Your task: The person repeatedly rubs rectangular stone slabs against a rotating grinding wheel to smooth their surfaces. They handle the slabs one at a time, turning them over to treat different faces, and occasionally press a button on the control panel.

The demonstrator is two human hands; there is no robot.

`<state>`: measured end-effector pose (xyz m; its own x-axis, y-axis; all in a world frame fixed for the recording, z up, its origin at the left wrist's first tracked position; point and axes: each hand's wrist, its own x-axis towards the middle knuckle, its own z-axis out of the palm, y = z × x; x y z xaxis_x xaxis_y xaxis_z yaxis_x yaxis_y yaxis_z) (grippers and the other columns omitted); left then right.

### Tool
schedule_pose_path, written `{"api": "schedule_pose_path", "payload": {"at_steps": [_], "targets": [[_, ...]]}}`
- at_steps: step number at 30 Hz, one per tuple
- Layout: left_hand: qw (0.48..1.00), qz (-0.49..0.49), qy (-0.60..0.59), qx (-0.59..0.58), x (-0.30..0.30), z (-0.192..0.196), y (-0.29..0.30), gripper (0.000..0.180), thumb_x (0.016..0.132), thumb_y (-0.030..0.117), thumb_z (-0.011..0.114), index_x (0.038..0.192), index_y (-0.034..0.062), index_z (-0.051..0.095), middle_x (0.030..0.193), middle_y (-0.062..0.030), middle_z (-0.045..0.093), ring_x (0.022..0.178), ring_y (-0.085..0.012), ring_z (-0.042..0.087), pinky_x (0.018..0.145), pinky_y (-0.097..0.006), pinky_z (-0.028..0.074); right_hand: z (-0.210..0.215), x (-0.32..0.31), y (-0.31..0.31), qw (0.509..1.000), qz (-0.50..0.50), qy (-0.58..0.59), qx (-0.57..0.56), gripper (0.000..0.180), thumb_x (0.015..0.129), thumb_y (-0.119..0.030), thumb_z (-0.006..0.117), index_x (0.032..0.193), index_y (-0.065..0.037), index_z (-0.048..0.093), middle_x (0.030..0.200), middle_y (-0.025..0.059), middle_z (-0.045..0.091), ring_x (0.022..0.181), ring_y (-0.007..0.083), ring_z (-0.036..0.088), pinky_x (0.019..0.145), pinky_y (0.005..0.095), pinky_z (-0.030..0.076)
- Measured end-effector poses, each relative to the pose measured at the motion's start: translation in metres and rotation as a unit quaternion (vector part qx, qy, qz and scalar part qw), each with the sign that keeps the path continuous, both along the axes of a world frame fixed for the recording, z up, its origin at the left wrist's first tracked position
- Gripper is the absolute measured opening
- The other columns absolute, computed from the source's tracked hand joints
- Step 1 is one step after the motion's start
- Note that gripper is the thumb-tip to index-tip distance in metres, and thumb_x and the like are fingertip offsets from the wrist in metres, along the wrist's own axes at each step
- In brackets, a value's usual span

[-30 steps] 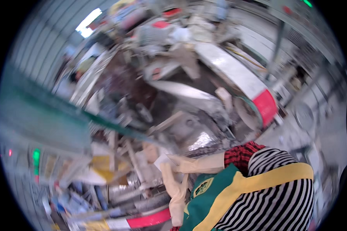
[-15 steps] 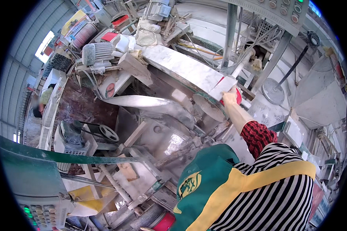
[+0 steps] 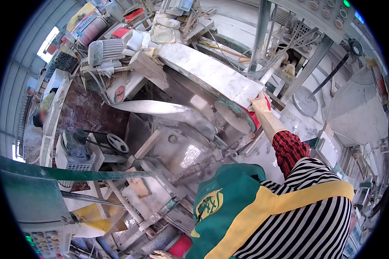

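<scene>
My right hand [image 3: 260, 105], in a pale cream glove, is closed at the near end of a long white slab-like surface [image 3: 207, 71]. Its fingers curl over the corner, beside a bright red part [image 3: 256, 121] of which only slivers show. What lies inside the grip is hidden. A red-and-black checked sleeve [image 3: 289, 149] covers that forearm. Just inside the lower edge, the fingertips of my left hand [image 3: 162, 255] show, stretched out next to a red drum [image 3: 180, 246]. The rest of that hand is out of the picture.
A pale twisted belt [image 3: 160, 108] crosses the dusty machine. To the left are a motor [image 3: 75, 149] and a spoked wheel [image 3: 117, 143]. A metal post [image 3: 260, 36] and a button panel [image 3: 320, 13] stand beyond my right hand. Another person [image 3: 45, 110] is at far left.
My right hand has shifted slightly up at the slab's end, with less of the red part showing on its right. My left fingertips have come into view at the bottom.
</scene>
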<state>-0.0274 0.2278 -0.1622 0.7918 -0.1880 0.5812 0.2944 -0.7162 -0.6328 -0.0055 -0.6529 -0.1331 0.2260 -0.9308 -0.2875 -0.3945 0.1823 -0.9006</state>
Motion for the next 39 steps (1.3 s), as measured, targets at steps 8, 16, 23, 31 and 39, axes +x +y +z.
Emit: {"api": "schedule_pose_path", "payload": {"at_steps": [8,16,23,31,39], "targets": [[0.999,-0.029,-0.022,0.021,0.004,0.049,-0.061,0.041,0.097,0.042,0.060,0.119,0.0081,0.062,0.103,-0.0176,0.065,0.075,-0.0335,0.062,0.054,-0.044,0.047,0.000,-0.011,-0.004,0.993,0.085,0.076,0.002,0.093,0.091,-0.022,0.056,0.155,0.008,-0.003,0.071,0.0183,0.071,0.054,0.0284,0.069,0.049,0.0377,0.057],[0.996,0.008,-0.082,-0.030,0.004,0.076,-0.112,0.045,0.093,0.045,0.065,0.115,0.0059,0.063,0.096,-0.0175,0.062,0.075,-0.0364,0.059,0.055,-0.048,0.046,0.030,0.002,-0.004,0.966,0.110,0.224,0.061,0.075,0.094,-0.023,0.053,0.155,0.000,0.017,0.079,0.0212,0.071,0.058,0.0311,0.069,0.051,0.0455,0.055],[0.906,0.202,0.086,-0.361,-0.002,0.092,-0.091,0.057,0.093,0.042,0.062,0.135,0.0040,0.056,0.134,-0.0225,0.056,0.119,-0.0399,0.054,0.096,-0.050,0.046,0.086,0.080,0.074,0.858,0.439,0.221,-0.149,0.057,0.098,-0.033,0.050,0.150,-0.012,0.044,0.085,0.0171,0.073,0.070,0.0290,0.071,0.068,0.0446,0.058],[0.925,0.102,0.037,-0.363,0.044,0.093,-0.026,0.055,0.088,0.036,0.069,0.130,0.0026,0.056,0.122,-0.0216,0.057,0.114,-0.0408,0.052,0.096,-0.052,0.042,-0.035,0.173,0.257,0.700,0.691,-0.052,-0.176,0.054,0.094,-0.022,0.061,0.145,-0.010,0.051,0.104,0.0161,0.073,0.087,0.0225,0.071,0.077,0.0366,0.058],[0.907,0.120,-0.023,-0.404,0.017,0.107,-0.047,0.031,0.084,0.032,0.067,0.104,0.0088,0.063,0.111,-0.0111,0.062,0.116,-0.0354,0.052,0.104,-0.053,0.036,-0.090,0.152,0.325,0.466,0.855,0.183,-0.132,0.038,0.094,-0.029,0.065,0.124,-0.006,0.065,0.117,0.0156,0.071,0.102,0.0265,0.069,0.085,0.0389,0.057]]}}
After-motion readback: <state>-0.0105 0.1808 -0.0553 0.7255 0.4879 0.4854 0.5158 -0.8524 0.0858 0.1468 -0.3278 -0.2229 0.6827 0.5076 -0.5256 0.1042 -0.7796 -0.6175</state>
